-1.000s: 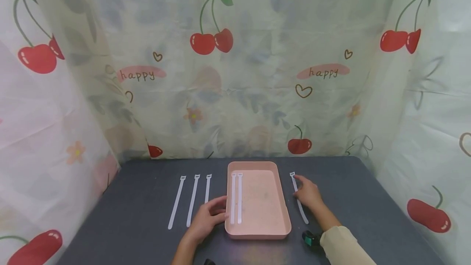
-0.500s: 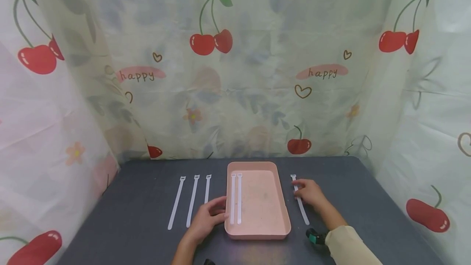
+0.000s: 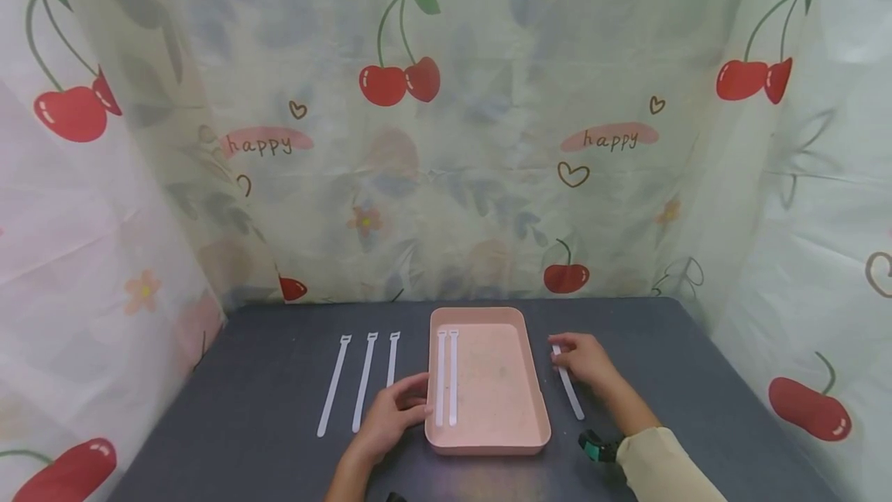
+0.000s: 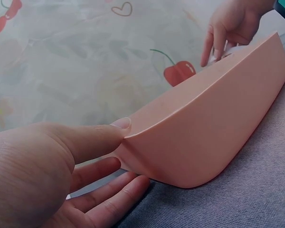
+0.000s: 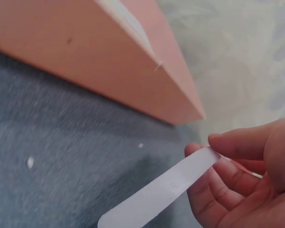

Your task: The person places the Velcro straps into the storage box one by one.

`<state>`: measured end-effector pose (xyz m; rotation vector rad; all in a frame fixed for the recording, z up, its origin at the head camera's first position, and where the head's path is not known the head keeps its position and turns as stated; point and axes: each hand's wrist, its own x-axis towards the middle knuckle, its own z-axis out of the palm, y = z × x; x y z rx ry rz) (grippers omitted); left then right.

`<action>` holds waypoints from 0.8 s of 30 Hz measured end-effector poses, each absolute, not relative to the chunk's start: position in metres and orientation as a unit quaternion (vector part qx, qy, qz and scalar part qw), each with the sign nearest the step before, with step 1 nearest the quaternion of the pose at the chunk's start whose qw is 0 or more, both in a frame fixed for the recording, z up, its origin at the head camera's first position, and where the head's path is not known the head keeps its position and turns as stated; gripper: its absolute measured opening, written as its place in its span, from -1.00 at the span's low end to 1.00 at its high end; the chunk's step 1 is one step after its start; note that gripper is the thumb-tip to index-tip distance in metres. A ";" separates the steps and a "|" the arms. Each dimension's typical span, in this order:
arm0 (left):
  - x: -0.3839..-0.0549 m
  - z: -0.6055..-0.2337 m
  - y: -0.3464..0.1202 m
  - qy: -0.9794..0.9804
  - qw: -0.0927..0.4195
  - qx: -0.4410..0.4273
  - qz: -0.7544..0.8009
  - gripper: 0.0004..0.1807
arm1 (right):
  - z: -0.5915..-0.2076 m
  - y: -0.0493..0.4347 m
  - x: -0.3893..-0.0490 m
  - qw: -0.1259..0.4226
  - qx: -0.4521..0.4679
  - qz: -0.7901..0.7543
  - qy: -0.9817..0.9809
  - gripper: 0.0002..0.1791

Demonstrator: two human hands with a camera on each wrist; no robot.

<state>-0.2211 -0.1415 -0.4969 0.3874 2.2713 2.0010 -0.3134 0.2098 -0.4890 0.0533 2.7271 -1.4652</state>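
Note:
A white cable tie, flat and strap-like, is pinched between thumb and fingers of my right hand, right of the pink tray. In the right wrist view its rounded tail slants down from the fingertips; the fingers hide the head end. My left hand rests at the left side of the pink tray. The left wrist view has its thumb on the tray's rim, with relaxed fingers beside the outer wall. Two white cable ties lie side by side in the tray, along its left part.
Left of the tray, three more white cable ties, the outermost cable tie among them, lie spaced on the dark table. My left hand partly covers the nearest one. A cherry-patterned curtain encloses the back and sides.
My right hand has shifted slightly along the cable tie, and now pinches it near its head end, with the strap a little raised. My left hand and the tray stay put.

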 end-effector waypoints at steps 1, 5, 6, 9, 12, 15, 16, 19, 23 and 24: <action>-0.221 -0.497 -0.142 0.743 0.045 0.126 0.656 -0.42 | -0.487 0.208 -0.313 0.022 0.014 -0.473 0.881 -0.58; -0.221 -0.497 -0.142 0.744 0.044 0.125 0.655 -0.42 | -0.478 0.202 -0.314 0.018 0.007 -0.476 0.879 -0.59; -0.221 -0.497 -0.142 0.744 0.045 0.125 0.655 -0.42 | -0.476 0.201 -0.314 0.019 0.006 -0.475 0.880 -0.59; -0.221 -0.497 -0.143 0.746 0.045 0.125 0.653 -0.42 | -0.470 0.196 -0.313 0.022 0.008 -0.475 0.880 -0.59; -0.221 -0.497 -0.143 0.746 0.046 0.126 0.652 -0.43 | -0.465 0.193 -0.313 0.024 0.009 -0.478 0.878 -0.60; -0.221 -0.496 -0.142 0.745 0.045 0.127 0.653 -0.43 | -0.462 0.189 -0.314 0.023 0.007 -0.483 0.875 -0.60; -0.221 -0.496 -0.142 0.744 0.046 0.128 0.654 -0.43 | -0.460 0.188 -0.314 0.022 0.005 -0.485 0.874 -0.60; -0.221 -0.496 -0.142 0.742 0.046 0.130 0.657 -0.43 | -0.457 0.184 -0.314 0.021 -0.001 -0.489 0.872 -0.60; -0.221 -0.497 -0.142 0.740 0.047 0.132 0.657 -0.43 | -0.453 0.179 -0.316 0.020 -0.009 -0.492 0.870 -0.60; -0.221 -0.497 -0.143 0.741 0.047 0.132 0.657 -0.43 | -0.451 0.177 -0.316 0.020 -0.010 -0.494 0.869 -0.60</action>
